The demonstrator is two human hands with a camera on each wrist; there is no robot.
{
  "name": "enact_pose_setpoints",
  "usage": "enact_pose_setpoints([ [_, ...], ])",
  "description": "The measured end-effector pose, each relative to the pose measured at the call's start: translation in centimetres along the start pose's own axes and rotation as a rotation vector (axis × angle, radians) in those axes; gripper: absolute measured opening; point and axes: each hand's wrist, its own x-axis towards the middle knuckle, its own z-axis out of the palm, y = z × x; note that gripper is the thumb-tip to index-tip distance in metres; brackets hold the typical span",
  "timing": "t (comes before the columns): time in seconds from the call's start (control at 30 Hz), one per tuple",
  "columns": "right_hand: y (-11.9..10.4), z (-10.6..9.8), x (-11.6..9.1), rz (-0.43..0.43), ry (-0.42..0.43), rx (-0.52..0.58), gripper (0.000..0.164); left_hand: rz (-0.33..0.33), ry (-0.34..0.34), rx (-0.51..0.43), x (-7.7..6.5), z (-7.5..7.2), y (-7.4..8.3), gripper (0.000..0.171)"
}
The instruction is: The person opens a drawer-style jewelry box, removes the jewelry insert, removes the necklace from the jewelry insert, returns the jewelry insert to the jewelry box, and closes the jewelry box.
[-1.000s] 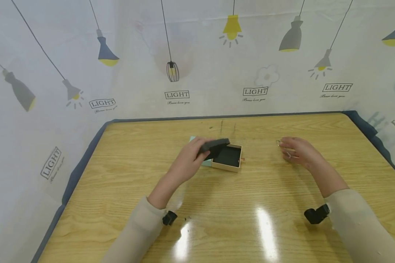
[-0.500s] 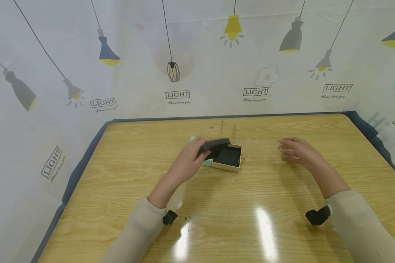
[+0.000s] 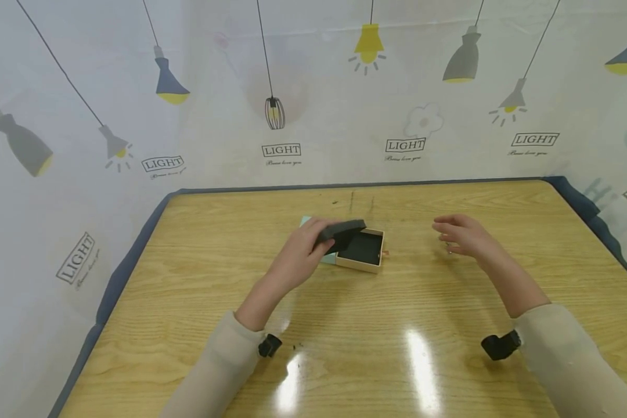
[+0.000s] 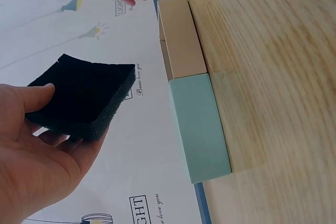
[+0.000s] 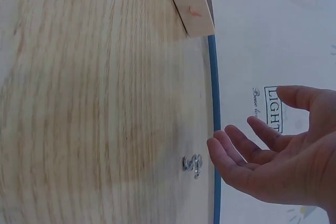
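Note:
My left hand (image 3: 298, 252) pinches a black foam pad (image 4: 79, 93) between thumb and fingers, tilted above a small drawer box. The box's tan drawer (image 4: 184, 38) sticks out of its mint-green sleeve (image 4: 202, 127), and black lining (image 3: 361, 248) shows inside. To the right, my right hand (image 3: 462, 237) hovers with relaxed, spread fingers (image 5: 249, 156) and nothing in them. Below it a small silver chain (image 5: 192, 164) lies bunched on the wood; in the head view the fingers mostly cover it.
The wooden table (image 3: 240, 348) has a blue-edged border, with a lamp-printed white cloth (image 3: 334, 116) rising behind and at both sides. A small pinkish pull tab (image 5: 195, 11) sits on the drawer's front. Dark specks dot the table near the left wrist.
The silver chain, hanging from my right fingers before, now lies on the table. That hand has let go and shifted slightly left. My left hand and the foam pad have stayed put.

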Motion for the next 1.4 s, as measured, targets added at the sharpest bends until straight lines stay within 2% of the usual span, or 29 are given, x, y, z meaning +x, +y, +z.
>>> enact_pose_setpoints([
  [0.6,-3.3,3.1,-0.6,-0.153,-0.038,-0.050,0.058,0.017,0.014,-0.019,0.1,0.1,0.1,0.033],
  [0.93,-4.4,4.7,-1.0,-0.237,-0.096,-0.074,0.049,0.011,0.013,-0.022,0.1,0.2,0.3,0.034],
  [1.4,-5.5,6.9,-1.4,-0.272,-0.171,-0.119,0.050,-0.023,-0.021,-0.048,0.0,0.4,0.6,0.033],
])
